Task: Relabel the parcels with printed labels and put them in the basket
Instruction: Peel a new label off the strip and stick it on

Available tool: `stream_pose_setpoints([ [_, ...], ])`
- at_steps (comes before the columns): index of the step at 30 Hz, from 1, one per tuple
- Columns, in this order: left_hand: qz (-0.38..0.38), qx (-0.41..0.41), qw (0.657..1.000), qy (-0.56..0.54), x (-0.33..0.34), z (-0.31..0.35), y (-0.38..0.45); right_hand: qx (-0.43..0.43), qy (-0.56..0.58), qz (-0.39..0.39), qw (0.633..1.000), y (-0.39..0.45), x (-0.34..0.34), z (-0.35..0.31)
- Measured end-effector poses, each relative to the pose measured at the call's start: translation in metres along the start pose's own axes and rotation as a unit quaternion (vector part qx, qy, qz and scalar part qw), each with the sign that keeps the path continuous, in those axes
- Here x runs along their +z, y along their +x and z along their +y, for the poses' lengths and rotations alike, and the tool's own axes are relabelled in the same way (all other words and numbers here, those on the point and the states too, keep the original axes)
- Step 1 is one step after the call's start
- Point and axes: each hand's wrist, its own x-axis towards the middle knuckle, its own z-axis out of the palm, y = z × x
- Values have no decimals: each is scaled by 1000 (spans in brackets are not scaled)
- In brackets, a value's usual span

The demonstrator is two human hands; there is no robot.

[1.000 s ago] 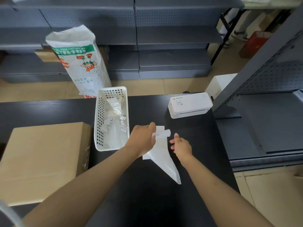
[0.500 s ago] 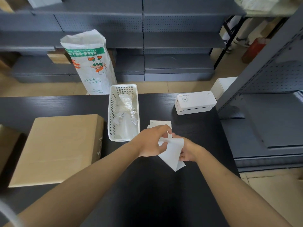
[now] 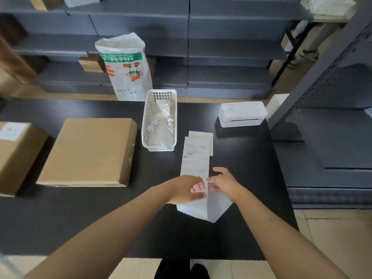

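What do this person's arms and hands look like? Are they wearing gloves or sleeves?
No gloves and no sleeves show: both forearms are bare right to the frame's lower edge. The left hand and right hand carry no visible watch, ring or bracelet. Below the table edge, dark clothing shows.

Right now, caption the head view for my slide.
Both hands, left hand and right hand, peel a printed label from its backing beside the white basket.

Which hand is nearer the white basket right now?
Left. The left hand sits below the white basket, a little to its right, on the printed label. The right hand is farther right, across the label from it.
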Motion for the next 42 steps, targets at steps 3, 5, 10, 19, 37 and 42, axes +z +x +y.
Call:
stream_pose_setpoints([
  [3,55,-38,998,3,17,-8,1,-19,-69,8,997,-3,9,20],
  [5,102,-63,993,20,23,-15,2,-37,-95,26,994,0,16,29],
  [10,107,-95,987,68,28,-35,8,-85,-125,53,987,9,31,41],
  [19,75,-38,950,299,20,-42,34,-64,-174,97,978,21,30,34],
  [37,143,-42,967,206,-12,-28,101,-13,3,44,999,45,10,-1],
  [42,150,-38,961,230,-13,-29,106,-50,-31,56,997,54,10,-10],
])
